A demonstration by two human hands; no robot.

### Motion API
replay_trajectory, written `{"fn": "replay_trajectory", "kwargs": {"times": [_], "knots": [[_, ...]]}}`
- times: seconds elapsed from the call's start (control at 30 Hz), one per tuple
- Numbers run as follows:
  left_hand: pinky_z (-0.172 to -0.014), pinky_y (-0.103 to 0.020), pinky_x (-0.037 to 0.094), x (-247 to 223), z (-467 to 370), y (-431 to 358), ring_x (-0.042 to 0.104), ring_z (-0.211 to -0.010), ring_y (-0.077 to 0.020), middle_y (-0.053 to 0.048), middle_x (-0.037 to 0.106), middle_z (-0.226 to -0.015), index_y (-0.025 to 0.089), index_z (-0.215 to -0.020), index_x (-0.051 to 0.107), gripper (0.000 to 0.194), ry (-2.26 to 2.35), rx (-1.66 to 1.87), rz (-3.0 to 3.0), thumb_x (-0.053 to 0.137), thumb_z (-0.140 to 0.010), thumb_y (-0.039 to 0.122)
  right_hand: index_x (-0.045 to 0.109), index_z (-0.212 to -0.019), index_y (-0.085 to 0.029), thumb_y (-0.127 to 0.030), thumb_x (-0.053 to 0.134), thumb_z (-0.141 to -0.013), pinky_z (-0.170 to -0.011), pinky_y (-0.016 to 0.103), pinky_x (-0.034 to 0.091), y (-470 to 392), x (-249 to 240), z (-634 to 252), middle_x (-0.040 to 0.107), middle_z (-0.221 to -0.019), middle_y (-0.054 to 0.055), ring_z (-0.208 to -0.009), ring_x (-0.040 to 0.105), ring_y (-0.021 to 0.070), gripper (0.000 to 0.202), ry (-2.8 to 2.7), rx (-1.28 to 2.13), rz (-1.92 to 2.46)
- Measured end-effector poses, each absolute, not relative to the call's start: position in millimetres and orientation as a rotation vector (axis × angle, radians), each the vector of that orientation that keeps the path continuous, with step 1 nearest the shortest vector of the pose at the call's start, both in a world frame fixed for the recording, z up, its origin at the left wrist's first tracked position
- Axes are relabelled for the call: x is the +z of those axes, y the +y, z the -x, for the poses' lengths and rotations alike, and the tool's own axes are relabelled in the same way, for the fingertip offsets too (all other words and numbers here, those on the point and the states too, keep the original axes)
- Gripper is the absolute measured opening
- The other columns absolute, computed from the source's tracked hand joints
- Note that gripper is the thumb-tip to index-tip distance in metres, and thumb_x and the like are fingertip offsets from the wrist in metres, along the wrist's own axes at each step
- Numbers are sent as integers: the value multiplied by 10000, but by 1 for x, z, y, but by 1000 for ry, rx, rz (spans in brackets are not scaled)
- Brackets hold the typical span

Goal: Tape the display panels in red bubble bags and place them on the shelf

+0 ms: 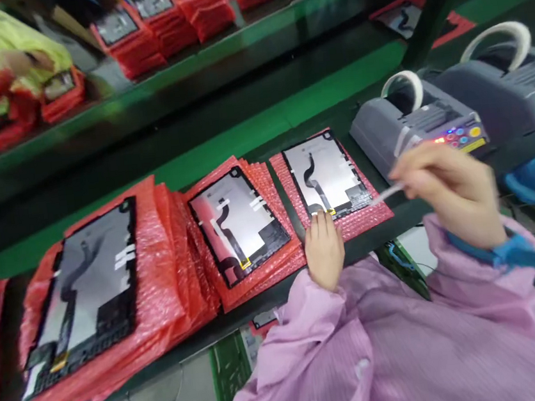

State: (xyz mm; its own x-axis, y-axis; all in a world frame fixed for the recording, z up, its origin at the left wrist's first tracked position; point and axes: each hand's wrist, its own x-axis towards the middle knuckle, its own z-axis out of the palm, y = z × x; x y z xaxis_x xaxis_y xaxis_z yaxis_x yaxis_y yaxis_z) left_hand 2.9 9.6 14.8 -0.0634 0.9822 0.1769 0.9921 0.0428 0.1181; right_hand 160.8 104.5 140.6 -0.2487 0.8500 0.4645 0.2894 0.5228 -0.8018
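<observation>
The left hand [325, 248] lays its fingers together, gripping nothing, on the near edge of a smooth, silvery rectangular panel [332, 170]; dimpled red wrap [370, 218] spreads beneath. The right hand [454, 189] pinches a thin white strip [389, 193]. Beyond those fingertips sits a boxy grey dispenser [378, 133].

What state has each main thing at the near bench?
Right display panel: lying on pink bubble wrap
Left hand: touching that panel's lower edge
Right hand: pinching thin white strip
Middle display panel: on red stack
Left display panel: on another red stack
Nearer tape dispenser: roll mounted, lights lit
Farther tape dispenser: roll mounted, lights lit
</observation>
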Motion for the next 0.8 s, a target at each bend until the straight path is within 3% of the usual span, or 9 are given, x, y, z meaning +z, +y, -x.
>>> {"fn": "replay_trajectory", "kwargs": {"times": [0.1, 0.27, 0.37, 0.8], "knots": [[-907, -384, 520, 24, -2, 28, 609, -1092, -246, -147, 601, -1377, 109, -1368, 575, 425, -2328, -269, 2060, 367, -1040, 283, 575, -765, -184, -433, 587, -909, -711, 303, 432, 170, 143, -115, 586, -780, 18, -717, 515, 133, 288, -2472, 1026, 614], [-838, -377, 513, 33, -1, 59, 569, -1050, -255, -151, 362, -1598, 69, -1527, 384, 592, -2371, -49, 2070, 350, -1043, 409, 584, -775, -194, -361, 585, -903, -733, 304, 401, 255, 102, -55, 586, -789, 10, -750, 497, 147, 210, -2674, 1196, 645], [-846, -377, 501, 35, -2, 66, 558, -1044, -257, -141, 366, -1598, 70, -1539, 366, 626, -2420, 40, 2091, 330, -1043, 451, 573, -708, -198, -317, 608, -884, -716, 308, 390, 270, 79, -42, 579, -753, 7, -720, 489, 150, 215, -2863, 1289, 632], [-836, -374, 493, 31, -3, 66, 548, -1041, -252, -156, 338, -1610, 82, -1545, 361, 595, -2431, 64, 2126, 287, -1051, 406, 628, -765, -182, -246, 629, -877, -748, 301, 382, 277, 53, -33, 565, -820, 35, -772, 502, 160, 128, -3047, 1049, 514]]}}
